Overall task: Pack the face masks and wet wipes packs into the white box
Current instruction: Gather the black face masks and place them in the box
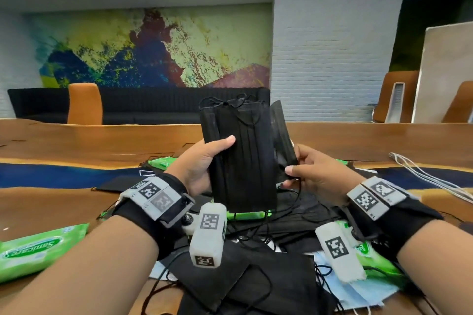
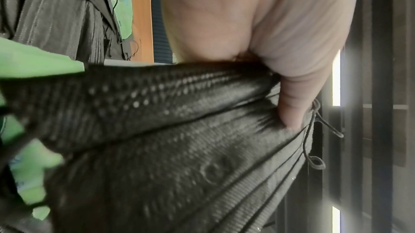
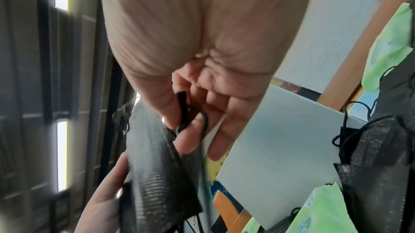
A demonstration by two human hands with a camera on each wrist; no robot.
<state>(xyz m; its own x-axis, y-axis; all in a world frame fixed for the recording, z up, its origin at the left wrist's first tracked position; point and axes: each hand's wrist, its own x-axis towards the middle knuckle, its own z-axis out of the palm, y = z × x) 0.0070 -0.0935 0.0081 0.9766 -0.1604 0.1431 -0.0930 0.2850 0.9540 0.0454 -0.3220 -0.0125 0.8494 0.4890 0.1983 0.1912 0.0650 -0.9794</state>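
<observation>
The left hand [image 1: 204, 161] is gripping a stack of black face masks [image 1: 243, 156] upright above the worktop [image 1: 76, 140], thumb across its front. The right hand [image 1: 314, 171] is pinching the stack's right edge and an ear loop. A green wet wipes pack [image 1: 38, 248] is lying near left.
</observation>
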